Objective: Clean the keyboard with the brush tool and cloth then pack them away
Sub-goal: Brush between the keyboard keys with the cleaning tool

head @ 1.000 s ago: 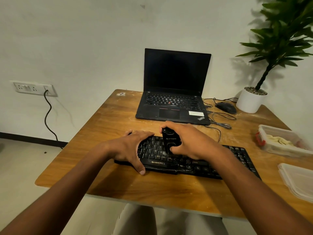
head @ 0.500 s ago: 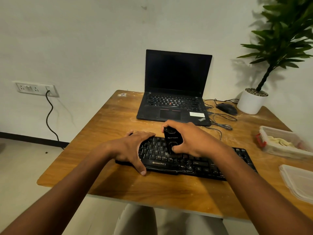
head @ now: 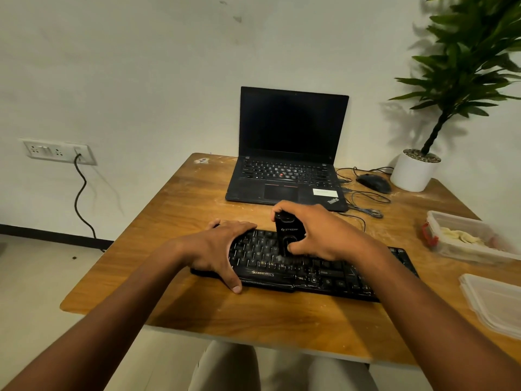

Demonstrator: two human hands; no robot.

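Observation:
A black keyboard [head: 310,275] lies across the near middle of the wooden table [head: 174,221]. My right hand [head: 324,235] grips a black brush tool [head: 289,230] held upright, its lower end down on the keys left of centre. My left hand [head: 217,249] grips the keyboard's left end, thumb along the front edge and fingers over the back. A pale cloth [head: 456,237] lies inside the clear container [head: 439,246] at the right.
An open black laptop [head: 290,165] stands behind the keyboard. A mouse [head: 373,182] with loose cables and a white plant pot [head: 413,172] sit at the back right. A clear lid [head: 496,303] lies at the right edge. My lap shows below the table's front edge.
The brush tool and my right hand have shifted slightly over the keys. My left hand keeps its grip on the keyboard's left end.

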